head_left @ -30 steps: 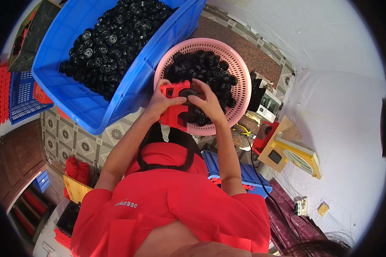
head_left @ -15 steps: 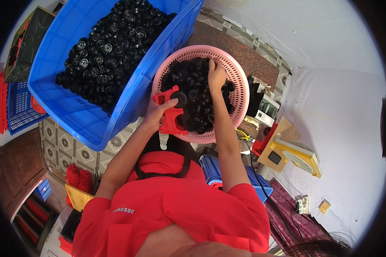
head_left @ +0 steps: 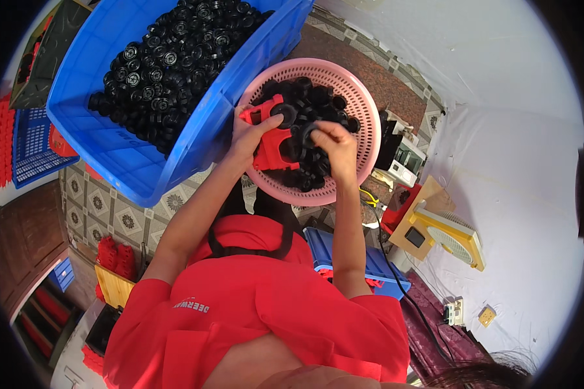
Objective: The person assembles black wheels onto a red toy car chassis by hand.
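My left hand (head_left: 248, 135) grips a red plastic toy car body (head_left: 272, 152), its thumb pressed on a black wheel (head_left: 285, 115) seated at the body's upper side. Between the fingertips of my right hand (head_left: 336, 148) is a loose black wheel (head_left: 305, 135), held close to the body's right edge. Whether that wheel touches the body I cannot tell. Both hands are over a pink perforated basket (head_left: 363, 97), which holds many more black wheels (head_left: 318, 95).
A large blue bin (head_left: 175, 152) full of black wheels stands at the left. Right of the basket are yellow-handled pliers (head_left: 370, 196) and a yellow fan (head_left: 451, 233). A smaller blue crate (head_left: 321, 247) sits near my right elbow; a black cable (head_left: 390, 269) runs past it.
My right hand has come up out of the basket with a wheel and moved toward the red body. The left hand with the body has shifted slightly up and right.
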A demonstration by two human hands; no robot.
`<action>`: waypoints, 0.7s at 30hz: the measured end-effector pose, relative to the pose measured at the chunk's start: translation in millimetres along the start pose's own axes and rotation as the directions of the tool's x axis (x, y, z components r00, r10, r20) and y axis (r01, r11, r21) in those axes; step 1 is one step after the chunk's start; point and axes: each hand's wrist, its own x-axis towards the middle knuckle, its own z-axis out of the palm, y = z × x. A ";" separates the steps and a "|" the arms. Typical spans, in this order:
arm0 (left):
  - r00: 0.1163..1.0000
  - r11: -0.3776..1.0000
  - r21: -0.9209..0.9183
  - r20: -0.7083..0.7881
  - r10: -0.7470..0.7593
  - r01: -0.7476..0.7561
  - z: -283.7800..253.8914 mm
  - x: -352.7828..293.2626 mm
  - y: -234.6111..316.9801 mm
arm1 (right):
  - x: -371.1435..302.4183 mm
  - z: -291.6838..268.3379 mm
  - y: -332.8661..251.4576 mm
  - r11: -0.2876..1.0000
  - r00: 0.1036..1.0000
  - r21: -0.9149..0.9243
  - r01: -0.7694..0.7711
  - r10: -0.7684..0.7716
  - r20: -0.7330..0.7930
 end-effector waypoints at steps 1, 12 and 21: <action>1.000 1.000 -0.010 0.025 0.018 -0.017 6.9 -1.8 -0.6 | -15.1 -1.0 -5.4 0.998 0.997 0.053 -0.038 0.034 0.066; 0.980 0.999 -0.027 0.196 0.037 -0.032 38.2 -43.4 38.1 | -44.1 -3.2 -12.3 0.993 0.988 0.117 -0.010 -0.009 0.155; 0.908 0.784 0.473 0.317 0.273 -0.401 28.0 -144.9 115.9 | -81.8 59.6 -85.3 0.912 0.918 0.187 0.366 -0.387 0.085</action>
